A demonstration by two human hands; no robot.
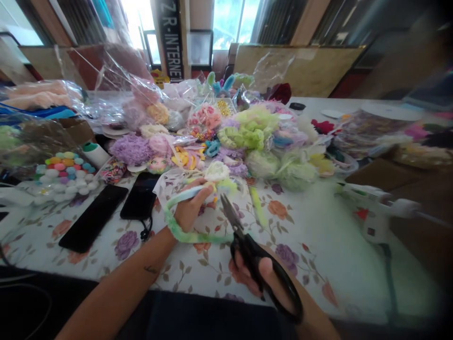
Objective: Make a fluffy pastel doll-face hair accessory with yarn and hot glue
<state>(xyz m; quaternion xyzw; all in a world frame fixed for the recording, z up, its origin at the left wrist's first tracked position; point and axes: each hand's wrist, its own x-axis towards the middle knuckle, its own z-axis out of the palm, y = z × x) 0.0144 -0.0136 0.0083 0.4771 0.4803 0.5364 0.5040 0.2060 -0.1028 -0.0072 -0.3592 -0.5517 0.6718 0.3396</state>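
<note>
My left hand (pixel 193 203) is closed on a fuzzy headband (pixel 177 230) in pale green and blue, whose loop hangs around my wrist. White and yellow fluffy trim (pixel 217 172) sticks out beyond my fingers. In my right hand (pixel 255 274) is a pair of black-handled scissors (pixel 240 231), with fingers and thumb in the handles. The blades point up and left toward the trim, and look nearly closed. Whether they touch the headband I cannot tell. A yellow-green strip (pixel 257 206) lies on the flowered tablecloth (pixel 198 264) just beyond the scissors.
Two black phones (pixel 94 218) lie left of my hands. A tray of pom-poms (pixel 65 174) stands farther left. Across the back runs a heap of yarn, tulle (pixel 249 127) and plastic bags. A white glue gun (pixel 371 212) with its cord is at the right, by a cardboard box (pixel 382 172).
</note>
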